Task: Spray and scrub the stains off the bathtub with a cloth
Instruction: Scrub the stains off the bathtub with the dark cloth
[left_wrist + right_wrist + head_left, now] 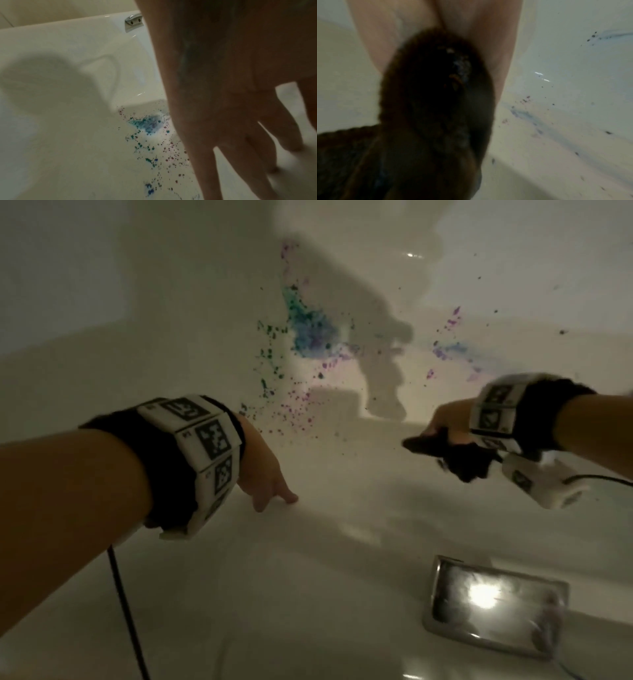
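Note:
Blue, green and purple stains (310, 335) (149, 126) spatter the white bathtub's inner wall (171, 371), with a fainter smeared patch (452, 350) (527, 116) further right. My right hand (445, 429) grips a dark cloth (455, 455) (428, 121) bunched in its fingers, held just off the wall below the smeared patch. My left hand (270, 484) is spread with straight fingers (240, 155), its tips resting on the tub's surface below the main stain. No spray bottle is in view.
A shiny chrome plate (493, 604) is set into the tub at lower right. A chrome fitting (133, 23) sits on the tub's rim in the left wrist view. Cables trail from both wrist units.

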Demonstrator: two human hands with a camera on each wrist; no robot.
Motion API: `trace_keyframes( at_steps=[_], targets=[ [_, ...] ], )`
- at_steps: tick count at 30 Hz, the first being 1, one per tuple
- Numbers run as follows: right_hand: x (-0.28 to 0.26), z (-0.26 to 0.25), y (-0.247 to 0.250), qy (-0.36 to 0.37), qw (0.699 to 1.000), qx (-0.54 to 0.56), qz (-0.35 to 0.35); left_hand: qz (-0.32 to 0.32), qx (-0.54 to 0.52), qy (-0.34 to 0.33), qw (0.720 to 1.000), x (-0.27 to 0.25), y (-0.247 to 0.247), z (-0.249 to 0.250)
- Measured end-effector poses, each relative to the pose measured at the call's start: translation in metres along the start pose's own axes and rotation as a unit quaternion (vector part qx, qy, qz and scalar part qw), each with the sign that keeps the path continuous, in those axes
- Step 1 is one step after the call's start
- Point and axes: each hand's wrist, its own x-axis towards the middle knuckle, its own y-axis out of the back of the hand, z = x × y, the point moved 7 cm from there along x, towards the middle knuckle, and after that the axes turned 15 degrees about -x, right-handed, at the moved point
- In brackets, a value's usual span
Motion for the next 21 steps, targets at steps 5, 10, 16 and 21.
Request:
trace_keyframes(
  at_steps=[5,10,16,21],
  targets=[
    [0.025,-0.003,-0.047,-0.029,0.976,-0.206,-0.063,-0.043,-0.008,-0.044,0.998,0.007,-0.001,-0.003],
    [0.056,-0.064,-0.048,0.032,0.974,-0.22,-0.038,-0.062,-0.092,-0.078,0.991,0.013,0.001,-0.005],
    [0.062,-0.177,-0.028,0.21,0.963,-0.167,0.019,-0.071,-0.113,-0.072,0.988,0.02,0.006,-0.017],
    [0.066,-0.194,0.008,0.257,0.966,0.035,0.0,-0.069,-0.05,-0.044,0.995,0.024,0.011,-0.044]
  ],
)
